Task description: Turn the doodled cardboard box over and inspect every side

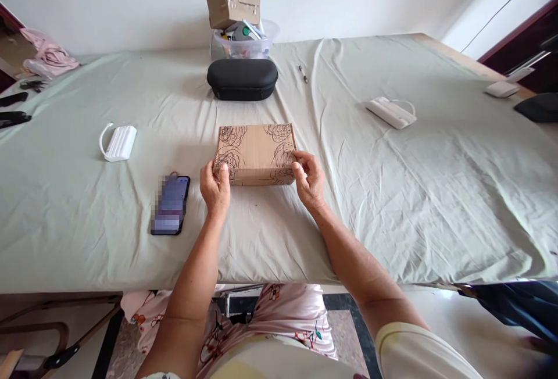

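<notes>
A closed cardboard box (257, 146) with black scribbled swirls near its corners lies in front of me on the pale green cloth. My left hand (215, 186) grips its near left corner, thumb against the front edge and fingers along the side. At the near right corner, my right hand (310, 180) holds the box between thumb and fingers. The fingertips on the box's sides are partly hidden. Left of my left hand lies a phone (172, 204), its screen lit and partly blurred out.
Behind the box sits a black hard case (242, 79), backed by a plastic basin (244, 49) with a brown carton (233, 4) on top. White power banks lie left (120, 143) and right (391, 113). A pen (303, 74) rests on the cloth (436, 193).
</notes>
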`<action>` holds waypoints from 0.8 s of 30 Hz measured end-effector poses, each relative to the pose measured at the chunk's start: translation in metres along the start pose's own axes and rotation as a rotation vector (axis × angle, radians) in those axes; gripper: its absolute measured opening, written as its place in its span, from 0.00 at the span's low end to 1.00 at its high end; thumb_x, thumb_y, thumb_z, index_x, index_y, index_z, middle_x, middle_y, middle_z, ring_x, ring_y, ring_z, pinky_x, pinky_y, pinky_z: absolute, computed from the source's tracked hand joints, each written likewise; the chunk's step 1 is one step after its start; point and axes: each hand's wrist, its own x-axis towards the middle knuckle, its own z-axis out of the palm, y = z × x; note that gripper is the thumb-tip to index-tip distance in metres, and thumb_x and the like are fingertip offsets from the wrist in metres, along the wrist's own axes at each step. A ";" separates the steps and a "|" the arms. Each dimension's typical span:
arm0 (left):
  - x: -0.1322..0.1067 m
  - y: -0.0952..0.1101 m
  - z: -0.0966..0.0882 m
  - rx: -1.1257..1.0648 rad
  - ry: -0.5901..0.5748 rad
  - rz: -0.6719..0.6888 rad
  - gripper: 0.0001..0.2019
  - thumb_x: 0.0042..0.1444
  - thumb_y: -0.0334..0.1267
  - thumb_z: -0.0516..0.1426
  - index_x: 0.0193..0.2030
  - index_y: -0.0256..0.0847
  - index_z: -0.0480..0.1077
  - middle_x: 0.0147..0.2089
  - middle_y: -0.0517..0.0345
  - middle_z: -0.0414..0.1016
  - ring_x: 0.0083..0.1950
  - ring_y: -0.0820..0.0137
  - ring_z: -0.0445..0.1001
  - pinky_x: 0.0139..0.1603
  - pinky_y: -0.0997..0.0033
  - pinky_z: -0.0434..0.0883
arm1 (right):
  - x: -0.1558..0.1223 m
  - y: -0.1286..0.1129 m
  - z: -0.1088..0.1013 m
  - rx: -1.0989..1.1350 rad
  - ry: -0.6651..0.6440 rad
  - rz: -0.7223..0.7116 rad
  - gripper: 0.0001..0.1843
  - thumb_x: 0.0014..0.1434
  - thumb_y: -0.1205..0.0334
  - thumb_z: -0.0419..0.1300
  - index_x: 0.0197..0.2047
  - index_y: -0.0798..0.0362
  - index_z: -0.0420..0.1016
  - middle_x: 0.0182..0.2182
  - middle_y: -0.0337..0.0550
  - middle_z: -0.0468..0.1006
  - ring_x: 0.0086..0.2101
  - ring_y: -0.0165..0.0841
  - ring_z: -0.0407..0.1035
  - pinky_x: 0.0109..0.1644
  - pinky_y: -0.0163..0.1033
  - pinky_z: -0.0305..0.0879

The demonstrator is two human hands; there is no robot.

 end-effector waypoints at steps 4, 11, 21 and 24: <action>-0.001 0.002 0.002 -0.015 -0.003 -0.050 0.29 0.70 0.62 0.53 0.57 0.36 0.76 0.48 0.46 0.81 0.43 0.66 0.77 0.48 0.66 0.74 | 0.001 0.001 0.002 0.065 -0.015 0.037 0.24 0.71 0.37 0.59 0.52 0.50 0.76 0.28 0.34 0.64 0.28 0.30 0.62 0.35 0.40 0.64; 0.002 -0.004 0.001 -0.006 0.085 -0.008 0.29 0.72 0.58 0.54 0.67 0.37 0.70 0.59 0.41 0.79 0.54 0.62 0.79 0.60 0.61 0.76 | -0.012 -0.012 0.006 0.131 -0.093 -0.001 0.24 0.70 0.36 0.60 0.51 0.50 0.75 0.27 0.34 0.67 0.27 0.29 0.64 0.35 0.39 0.66; -0.012 0.002 0.008 0.036 -0.104 0.121 0.33 0.75 0.60 0.45 0.73 0.42 0.70 0.78 0.34 0.60 0.81 0.49 0.60 0.82 0.41 0.56 | -0.037 -0.026 0.026 0.200 -0.478 -0.182 0.23 0.75 0.48 0.57 0.66 0.51 0.69 0.31 0.38 0.78 0.30 0.30 0.72 0.39 0.38 0.73; -0.024 0.008 0.011 0.009 -0.158 0.266 0.30 0.76 0.57 0.44 0.70 0.41 0.73 0.79 0.36 0.60 0.81 0.51 0.60 0.82 0.45 0.58 | -0.041 -0.019 0.032 0.189 -0.516 -0.194 0.28 0.76 0.53 0.55 0.74 0.50 0.60 0.32 0.36 0.77 0.29 0.29 0.70 0.37 0.36 0.73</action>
